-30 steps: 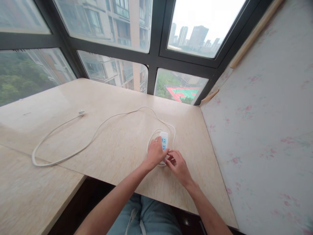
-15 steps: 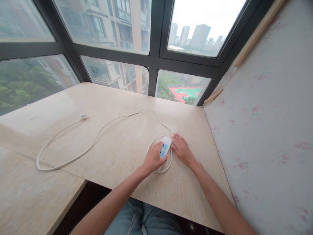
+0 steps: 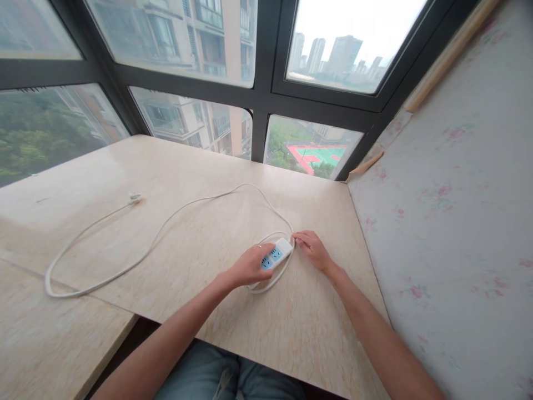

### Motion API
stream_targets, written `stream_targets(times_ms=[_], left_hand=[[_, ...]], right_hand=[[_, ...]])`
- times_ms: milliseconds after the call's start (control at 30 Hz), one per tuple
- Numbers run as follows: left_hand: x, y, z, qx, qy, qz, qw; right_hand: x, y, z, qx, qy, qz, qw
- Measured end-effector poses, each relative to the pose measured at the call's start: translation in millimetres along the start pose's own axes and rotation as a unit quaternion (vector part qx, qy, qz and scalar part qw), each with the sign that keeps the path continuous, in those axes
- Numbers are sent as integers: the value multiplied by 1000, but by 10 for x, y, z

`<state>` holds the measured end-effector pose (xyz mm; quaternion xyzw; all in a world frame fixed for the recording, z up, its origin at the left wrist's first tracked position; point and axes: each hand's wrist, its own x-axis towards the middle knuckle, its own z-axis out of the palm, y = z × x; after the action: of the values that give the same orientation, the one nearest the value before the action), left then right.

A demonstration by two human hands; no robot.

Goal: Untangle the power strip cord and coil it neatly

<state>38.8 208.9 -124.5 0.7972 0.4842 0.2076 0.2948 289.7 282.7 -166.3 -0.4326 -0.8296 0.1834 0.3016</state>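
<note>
A white power strip [image 3: 284, 246] with blue socket faces lies slantwise on the stone-look counter, partly covered by fingers. My left hand [image 3: 250, 265] grips it from the left, thumb along the near side and fingers over the far side. Its white cord [image 3: 185, 205] loops around the strip, then runs back and left in a wide curve. My right hand [image 3: 313, 249] rests at the strip's far right end, fingertips pinched on the cord where it passes there. The cord's plug [image 3: 135, 198] lies on the counter at the left.
The beige counter [image 3: 333, 328] meets dark-framed windows [image 3: 260, 111] at the back and a flowered wall [image 3: 449, 244] on the right. Its front edge borders my lap, and another counter section [image 3: 50, 344] joins at the left.
My left hand has shifted left, turning the power strip to a flatter angle. The fingers of my right hand, flat before, have drawn together on the cord.
</note>
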Motion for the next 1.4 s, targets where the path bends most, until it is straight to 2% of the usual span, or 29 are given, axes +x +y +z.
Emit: stream_targets(times_ms=[233, 467, 567, 667, 800, 867, 933, 967, 1033, 1067, 1133, 1200, 1333, 1400], left_hand=[[96, -78, -274, 26, -89, 53, 994], [221, -133, -484, 48, -206, 110, 971], [348, -94, -531, 48, -229, 131, 963], [472, -43, -519, 45, -223, 165, 960], [499, -33, -374, 50, -181, 196, 962], [409, -43, -281, 59, -113, 175, 976], [261, -41, -202, 76, 18, 112, 991], [178, -32, -170, 83, 96, 60, 990], [32, 2, -112, 90, 226, -64, 968], [-18, 26, -79, 88, 260, -121, 954], [-56, 78, 7, 84, 267, -204, 938], [-9, 120, 124, 92, 248, -245, 933], [186, 107, 336, 139, 244, -236, 930], [254, 47, 356, 140, 218, -206, 944]], right_hand=[[105, -14, 96, 13, 46, 15, 999], [190, 38, 143, -31, 16, 3, 999], [233, 29, 167, -41, -7, -4, 999], [261, 17, 201, -50, -19, 4, 999], [251, -6, 244, -74, -18, 11, 997], [231, -26, 256, -87, -18, 1, 996], [210, -51, 262, -97, -18, -8, 995], [202, -64, 263, -101, -17, -12, 995], [190, -89, 266, -107, -15, -15, 994], [187, -99, 267, -109, -14, -17, 994], [184, -117, 269, -109, -12, -20, 994], [182, -127, 267, -106, -11, -22, 994], [170, -119, 247, -87, -7, -31, 996], [159, -102, 237, -69, -1, -37, 997]])
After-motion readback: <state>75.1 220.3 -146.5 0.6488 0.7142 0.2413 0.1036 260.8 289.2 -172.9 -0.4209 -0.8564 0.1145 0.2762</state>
